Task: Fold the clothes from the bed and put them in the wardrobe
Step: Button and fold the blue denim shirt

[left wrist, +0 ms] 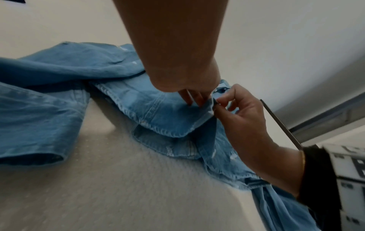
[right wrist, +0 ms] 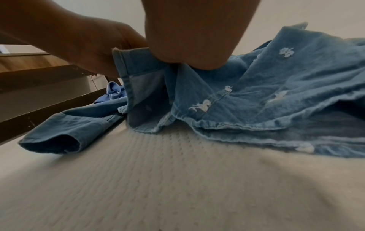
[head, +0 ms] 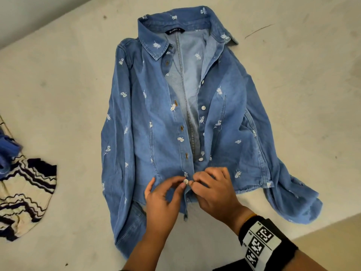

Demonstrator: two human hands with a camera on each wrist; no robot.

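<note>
Bed (head: pixel 293 94) | denim shirt (head: pixel 156 114) flat | both grips pinching hem: L hand (head: pixel 162 194), R hand (head: pixel 213 188)

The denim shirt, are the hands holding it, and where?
Yes: left hand and right hand pinch the denim shirt at its front edges by the lowest button.

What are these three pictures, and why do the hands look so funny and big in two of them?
No machine here: these are a person's two hands. One camera sits on the head and looks down; the other two sit on the wrists, very close, so the hands look huge. On the pale bed lies a blue denim shirt with little white flowers, front open. The left hand and the right hand pinch the shirt's two front edges near the hem, around a white button, it seems to fasten it. At the left edge lie a striped cloth and something blue. The black band with squares is on the right wrist.
</note>
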